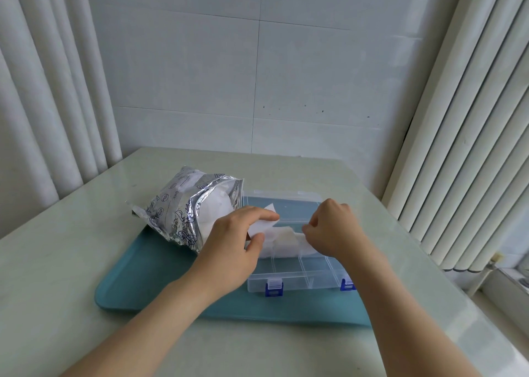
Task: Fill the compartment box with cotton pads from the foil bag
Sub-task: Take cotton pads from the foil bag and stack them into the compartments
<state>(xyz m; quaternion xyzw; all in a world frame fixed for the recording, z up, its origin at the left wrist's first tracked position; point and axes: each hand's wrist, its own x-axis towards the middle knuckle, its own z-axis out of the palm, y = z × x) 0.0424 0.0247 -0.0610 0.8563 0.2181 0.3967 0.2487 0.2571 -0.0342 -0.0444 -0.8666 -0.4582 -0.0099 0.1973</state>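
— White wall tiles [257, 76] at the back, tall blinds [472, 119] down the sides, a pale glossy table [71, 262] in front. What are the hands doing?

— The left hand [232, 248] has thumb and forefinger closed on a white cotton pad [264, 225]. It holds the pad up just over the back-left part of the box [289, 279], with the other fingers curled loosely underneath.

— And the other one?

— The right hand [335, 228] is knuckles up with the fingers bent down. Its fingertips pinch the edge of a second pad [289, 243], which lies crumpled across the back row of compartments. I cannot tell whether more lie under it.

— Where does the box sit?

— On the right half of a teal tray [148, 276]. Its clear lid [286, 202] is thrown open and lies flat behind it, and two blue latches [274, 288] face the person. The tray's colour shows through the front row's clear floor.

— The bag?

— The foil bag [177, 213] lies on its side at the tray's back-left corner, partly over the edge onto the table. Its mouth gapes toward the box, right beside the lid's left end, and more pads [213, 213] show white inside. The left wrist crosses just in front of it.
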